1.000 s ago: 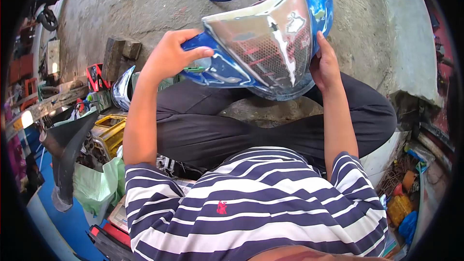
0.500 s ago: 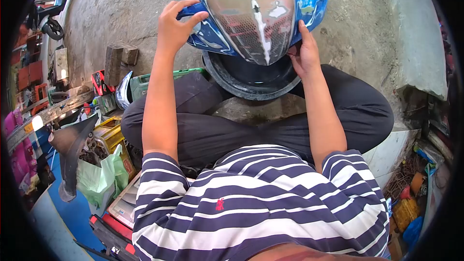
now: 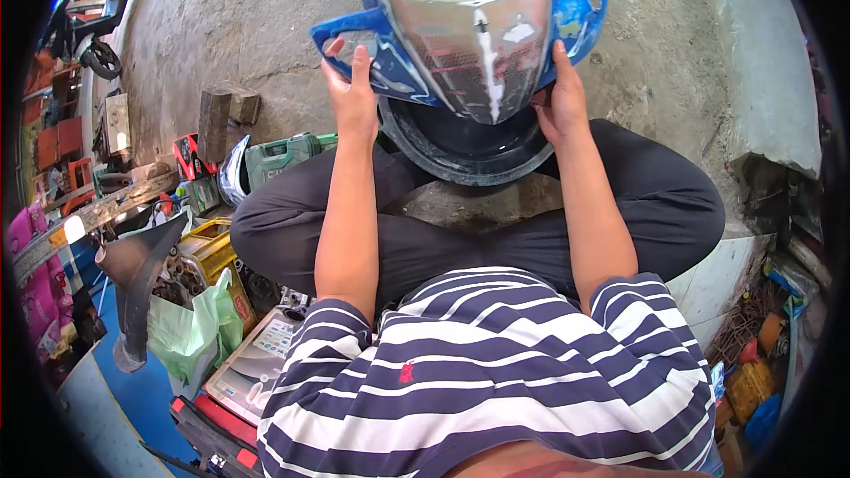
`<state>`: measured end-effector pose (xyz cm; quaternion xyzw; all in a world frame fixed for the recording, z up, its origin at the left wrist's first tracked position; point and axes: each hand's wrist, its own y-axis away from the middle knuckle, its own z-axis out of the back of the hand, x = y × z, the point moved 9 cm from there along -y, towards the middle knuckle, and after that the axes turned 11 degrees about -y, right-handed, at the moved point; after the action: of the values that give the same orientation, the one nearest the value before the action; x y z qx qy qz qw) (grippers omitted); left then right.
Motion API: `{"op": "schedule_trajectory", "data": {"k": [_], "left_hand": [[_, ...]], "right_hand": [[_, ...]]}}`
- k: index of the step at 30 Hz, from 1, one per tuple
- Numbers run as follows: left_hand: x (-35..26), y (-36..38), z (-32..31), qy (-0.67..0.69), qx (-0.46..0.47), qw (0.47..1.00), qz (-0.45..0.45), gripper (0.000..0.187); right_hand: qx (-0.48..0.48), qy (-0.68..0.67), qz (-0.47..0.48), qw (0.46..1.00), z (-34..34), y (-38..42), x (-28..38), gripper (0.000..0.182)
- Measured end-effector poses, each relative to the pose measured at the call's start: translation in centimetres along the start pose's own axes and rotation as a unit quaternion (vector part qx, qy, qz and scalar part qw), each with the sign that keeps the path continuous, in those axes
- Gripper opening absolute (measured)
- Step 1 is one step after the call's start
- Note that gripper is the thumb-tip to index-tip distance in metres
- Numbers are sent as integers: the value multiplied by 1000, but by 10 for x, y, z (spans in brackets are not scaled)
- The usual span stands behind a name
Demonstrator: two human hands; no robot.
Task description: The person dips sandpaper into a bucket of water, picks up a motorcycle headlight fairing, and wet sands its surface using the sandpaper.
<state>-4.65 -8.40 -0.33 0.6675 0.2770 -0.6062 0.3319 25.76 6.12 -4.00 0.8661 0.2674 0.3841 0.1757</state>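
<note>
A blue motorcycle front fairing [image 3: 469,44] is held up in both hands at the top of the view. Its middle panel is sanded down to patchy grey and pinkish filler, with a white streak along the centre. My left hand [image 3: 352,88] grips the lower edge of its left wing, thumb on the front, a fingertip showing through the wing's opening. On the opposite side, my right hand [image 3: 563,102] closes on the edge where the panel meets the right wing; some fingers are hidden behind it. Directly beneath the fairing sits a black round basin [image 3: 469,168], between my crossed legs.
To the left lie a green tool case [image 3: 288,158], wooden blocks [image 3: 215,122], a yellow crate [image 3: 208,252] and a light green plastic bag [image 3: 197,327]. A concrete ledge [image 3: 753,62] runs along the right, with scrap and wire [image 3: 753,319] below it.
My left hand has moved from the top of the left wing down to its lower edge, uncovering the wing's opening. The fairing has shifted slightly right and down. My right hand keeps its hold.
</note>
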Motion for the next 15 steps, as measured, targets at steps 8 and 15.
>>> {"op": "schedule_trajectory", "data": {"k": [8,15], "left_hand": [[-28,26,-47,7,148,989,28,58],[6,12,-47,7,85,995,60,48]], "right_hand": [[-78,138,-20,987,-7,36,57,48],[-68,163,13,984,-8,24,51,40]]}}
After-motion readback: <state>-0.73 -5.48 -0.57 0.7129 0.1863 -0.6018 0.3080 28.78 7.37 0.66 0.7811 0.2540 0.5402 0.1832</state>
